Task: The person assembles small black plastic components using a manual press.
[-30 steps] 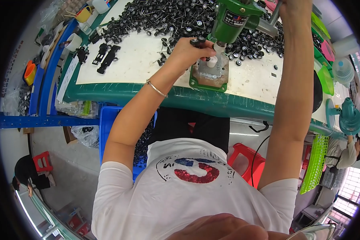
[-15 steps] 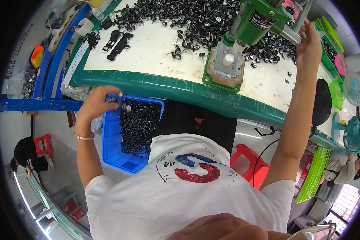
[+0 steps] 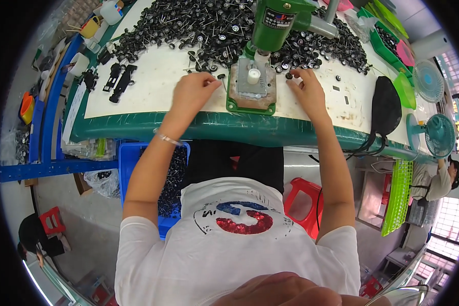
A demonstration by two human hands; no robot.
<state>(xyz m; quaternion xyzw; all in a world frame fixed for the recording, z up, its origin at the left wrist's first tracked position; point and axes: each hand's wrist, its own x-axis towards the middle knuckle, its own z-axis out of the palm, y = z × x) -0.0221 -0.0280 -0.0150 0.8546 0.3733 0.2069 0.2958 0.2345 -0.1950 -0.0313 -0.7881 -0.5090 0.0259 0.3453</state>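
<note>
My left hand [image 3: 195, 93] is over the white worktop, left of a green hand press [image 3: 271, 30]. Its thumb and fingers are slightly apart, with the tips beside a small black wheel on a thin metal axle [image 3: 221, 76]. Right of the press, my right hand [image 3: 309, 93] has its thumb and forefinger at a small black wheel [image 3: 289, 76], which appears pinched between them. A white round fixture [image 3: 253, 76] stands on the press's metal plate between my hands. Behind them spreads a big heap of black wheels on axles [image 3: 188, 30].
Black toy-car chassis [image 3: 121, 84] lie at left. Below the padded green table edge [image 3: 229, 127] is a blue bin [image 3: 129, 153] of black parts. A black cloth item [image 3: 386, 104] hangs over the edge at right, near a green fan [image 3: 440, 135]. A red stool [image 3: 306, 196] stands below.
My left hand has left the blue bin, where it held wheels, and moved up onto the worktop. My right hand has come down from the press lever to the worktop. The view has shifted.
</note>
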